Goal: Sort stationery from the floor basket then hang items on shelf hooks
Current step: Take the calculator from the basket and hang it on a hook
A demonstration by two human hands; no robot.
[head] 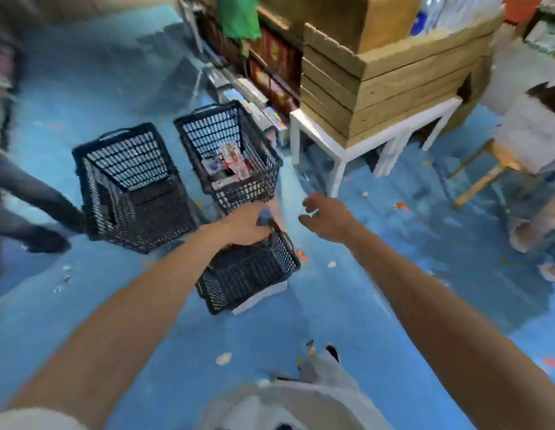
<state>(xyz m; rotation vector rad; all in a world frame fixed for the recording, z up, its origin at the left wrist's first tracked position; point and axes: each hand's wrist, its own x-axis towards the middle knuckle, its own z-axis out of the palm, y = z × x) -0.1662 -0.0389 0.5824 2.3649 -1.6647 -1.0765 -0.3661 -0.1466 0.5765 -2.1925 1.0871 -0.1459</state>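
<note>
Blue floor (378, 274) fills the room, with little bits of paper (223, 357) lying on it; three black baskets stand on it close together. One basket, the far basket (270, 181), has packs of stationery (229, 159) in the bottom; the left basket (115, 197) stands beside it, a little apart; the near basket (248, 274) sits closest to the person, with something flat and white under it. The left hand (245, 225) is over the top edge of the near basket; its fingers are curled round a small blue thing (265, 217), which is too blurry to name. The right hand (324, 215) hangs just beside it, above the floor; its fingers are loose and a bit bent, and it holds nothing. Behind the baskets is a white table (338, 144) with wooden crates (378, 88) stacked on top; a shelf (270, 57) full of goods runs along the back; another person's dark legs (37, 206) show at the left edge.
</note>
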